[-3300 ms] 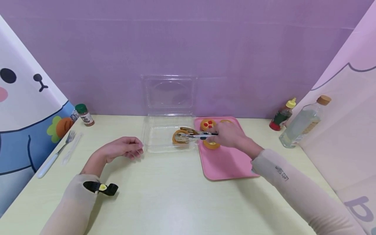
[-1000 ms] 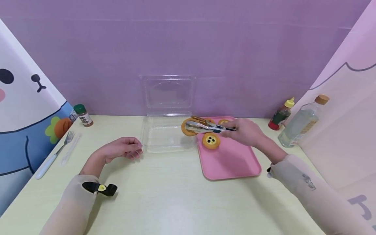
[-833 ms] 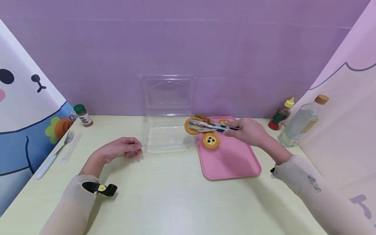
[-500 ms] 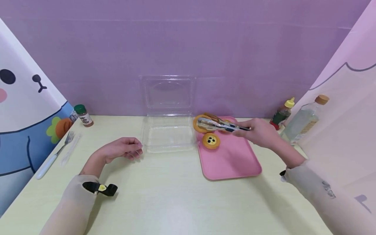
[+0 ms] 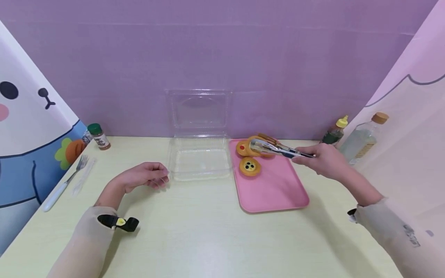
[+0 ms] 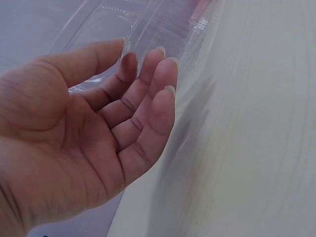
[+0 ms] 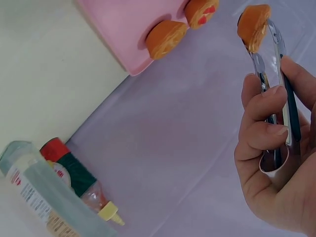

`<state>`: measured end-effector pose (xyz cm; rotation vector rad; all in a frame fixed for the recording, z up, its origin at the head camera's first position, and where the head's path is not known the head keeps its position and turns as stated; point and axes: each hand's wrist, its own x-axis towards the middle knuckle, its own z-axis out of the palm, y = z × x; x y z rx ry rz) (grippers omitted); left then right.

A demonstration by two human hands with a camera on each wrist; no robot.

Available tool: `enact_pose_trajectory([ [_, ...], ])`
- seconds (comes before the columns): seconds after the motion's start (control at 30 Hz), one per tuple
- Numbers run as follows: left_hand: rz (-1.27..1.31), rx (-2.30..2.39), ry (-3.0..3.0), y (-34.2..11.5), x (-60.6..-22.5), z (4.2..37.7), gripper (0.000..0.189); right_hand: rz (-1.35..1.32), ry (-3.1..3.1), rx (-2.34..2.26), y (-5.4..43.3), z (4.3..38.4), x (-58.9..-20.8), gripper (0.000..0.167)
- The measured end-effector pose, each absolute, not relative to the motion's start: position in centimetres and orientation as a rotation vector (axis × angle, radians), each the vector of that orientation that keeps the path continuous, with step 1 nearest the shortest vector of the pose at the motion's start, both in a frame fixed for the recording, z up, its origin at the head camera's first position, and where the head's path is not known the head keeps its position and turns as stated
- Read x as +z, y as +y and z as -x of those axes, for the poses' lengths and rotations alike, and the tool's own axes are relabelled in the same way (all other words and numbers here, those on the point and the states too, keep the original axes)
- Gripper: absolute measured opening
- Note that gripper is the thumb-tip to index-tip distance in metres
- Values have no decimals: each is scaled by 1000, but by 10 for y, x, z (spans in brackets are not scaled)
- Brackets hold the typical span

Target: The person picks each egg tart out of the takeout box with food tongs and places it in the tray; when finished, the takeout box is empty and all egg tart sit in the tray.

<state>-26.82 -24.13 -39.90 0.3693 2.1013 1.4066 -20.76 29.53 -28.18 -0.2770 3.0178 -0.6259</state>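
My right hand (image 5: 326,160) grips metal food tongs (image 5: 278,148), which pinch a small round tart (image 7: 254,24) above the back of the pink tray (image 5: 274,189). On the tray a tart with dark dots (image 5: 249,166) lies in front, and one with red topping (image 5: 242,147) lies behind it, partly covered by the held tart. A further tart (image 7: 167,38) shows at the tray's corner in the right wrist view. With thumb and index finger my left hand (image 5: 144,175) pinches the front left corner of the clear plastic container (image 5: 199,158), whose hinged lid (image 5: 201,112) stands raised against the wall.
At the back left stands a spice jar (image 5: 99,137), with a fork (image 5: 66,183) and a clear plastic utensil (image 5: 84,175) before it. A sauce bottle (image 5: 333,133) and a larger corked bottle (image 5: 361,137) stand at the right, partly behind the right hand.
The right hand has lifted a tart out of the container with the tongs and carried it rightward over the tray. The left hand has stayed at the container's corner.
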Motion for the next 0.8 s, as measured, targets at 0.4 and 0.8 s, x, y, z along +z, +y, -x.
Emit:
enact_pose_trajectory([
  [0.4, -373, 1406, 2098, -241, -399, 268, 34, 218, 3004, -632, 315, 200, -287, 59],
  [0.8, -374, 1412, 2094, -243, -401, 268, 34, 178, 2970, -652, 332, 194, -299, 61],
])
